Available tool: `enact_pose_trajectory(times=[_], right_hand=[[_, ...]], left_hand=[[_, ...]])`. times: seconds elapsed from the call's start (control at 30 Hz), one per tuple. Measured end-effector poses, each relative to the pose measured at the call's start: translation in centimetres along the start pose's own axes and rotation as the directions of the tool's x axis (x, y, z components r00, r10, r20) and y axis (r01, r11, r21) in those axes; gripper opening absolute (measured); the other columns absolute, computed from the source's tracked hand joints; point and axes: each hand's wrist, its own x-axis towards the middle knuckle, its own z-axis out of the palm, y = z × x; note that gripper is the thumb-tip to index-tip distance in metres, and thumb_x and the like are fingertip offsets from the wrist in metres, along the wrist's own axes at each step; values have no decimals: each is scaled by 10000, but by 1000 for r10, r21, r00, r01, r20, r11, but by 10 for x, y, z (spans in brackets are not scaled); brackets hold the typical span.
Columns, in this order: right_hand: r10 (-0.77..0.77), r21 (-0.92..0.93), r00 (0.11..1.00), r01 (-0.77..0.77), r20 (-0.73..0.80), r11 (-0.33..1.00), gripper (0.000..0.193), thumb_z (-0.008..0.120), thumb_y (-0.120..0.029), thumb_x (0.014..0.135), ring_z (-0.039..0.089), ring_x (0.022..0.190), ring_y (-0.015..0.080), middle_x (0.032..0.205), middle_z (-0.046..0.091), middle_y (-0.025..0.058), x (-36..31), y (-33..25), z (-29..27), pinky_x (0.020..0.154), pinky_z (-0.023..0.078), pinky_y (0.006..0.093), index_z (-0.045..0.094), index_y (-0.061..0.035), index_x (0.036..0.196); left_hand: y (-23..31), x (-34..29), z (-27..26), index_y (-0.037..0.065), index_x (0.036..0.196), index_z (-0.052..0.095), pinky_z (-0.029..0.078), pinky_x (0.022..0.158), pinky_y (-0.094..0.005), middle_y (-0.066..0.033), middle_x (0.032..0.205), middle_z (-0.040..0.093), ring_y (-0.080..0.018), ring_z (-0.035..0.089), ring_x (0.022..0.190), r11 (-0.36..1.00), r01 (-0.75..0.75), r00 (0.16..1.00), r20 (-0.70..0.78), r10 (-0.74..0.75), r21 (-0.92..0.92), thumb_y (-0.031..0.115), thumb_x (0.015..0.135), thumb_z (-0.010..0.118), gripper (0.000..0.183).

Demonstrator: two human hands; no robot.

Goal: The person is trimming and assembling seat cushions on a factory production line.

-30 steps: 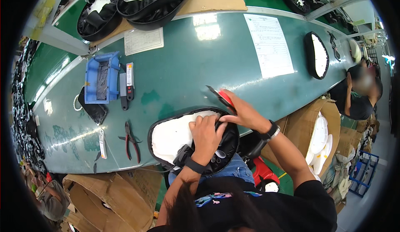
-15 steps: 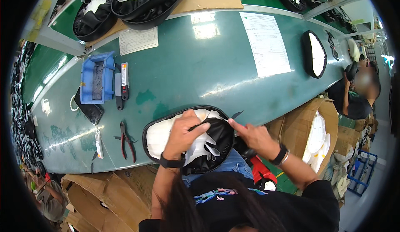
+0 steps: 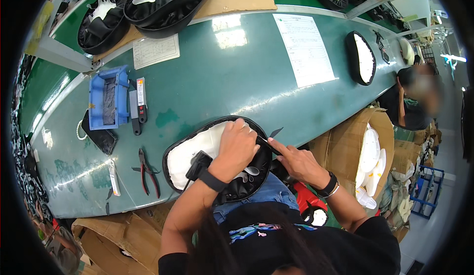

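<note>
Head view, lower centre: the right hand (image 3: 298,164) has its grip around a slim tool (image 3: 265,140) at the black-and-white pad (image 3: 205,139)'s rim. A slip could nick the left hand (image 3: 237,147) just beside; its grip I cannot tell.

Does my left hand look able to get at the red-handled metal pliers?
Probably yes; the pliers lie uncovered on the green tabletop, though your left hand rests on the rounded black-and-white piece.
</note>
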Motion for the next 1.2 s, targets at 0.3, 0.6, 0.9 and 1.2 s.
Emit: enact_pose_trajectory(times=[0.3,0.6,0.9,1.2], right_hand=[[-12,111,994,24,-109,994,578,578,-160,905,575,573,357,727,588,148,4,-1,9,496,452,450,358,-189,1439],[196,-55,977,-201,-84,978,618,578,-190,908,544,509,338,676,545,148,-31,-36,50,451,446,451,317,-153,1467],[4,-328,985,-61,-173,943,568,528,-170,908,542,460,297,686,550,118,39,-20,10,412,424,424,379,-309,1439],[-445,-247,855,507,268,826,531,557,-283,921,586,526,263,670,571,71,141,0,-46,441,425,370,380,-351,1416]], left_hand=[[-31,3,20,67,553,629,347,726,-372,-44,596,556,-219,497,736,966,-218,974,30,224,-137,173,663,667,157],[-37,26,-35,16,550,458,303,518,-313,-39,527,372,-196,383,569,480,-241,970,-222,96,-843,-8,697,662,252],[-83,-16,-86,-17,720,635,377,1000,-379,-207,1273,534,-370,478,1218,815,397,911,70,-407,-422,210,794,704,249],[-42,-24,-74,-6,720,589,472,730,-348,-103,938,682,-262,628,818,804,324,909,-71,-410,-498,37,747,625,62]])
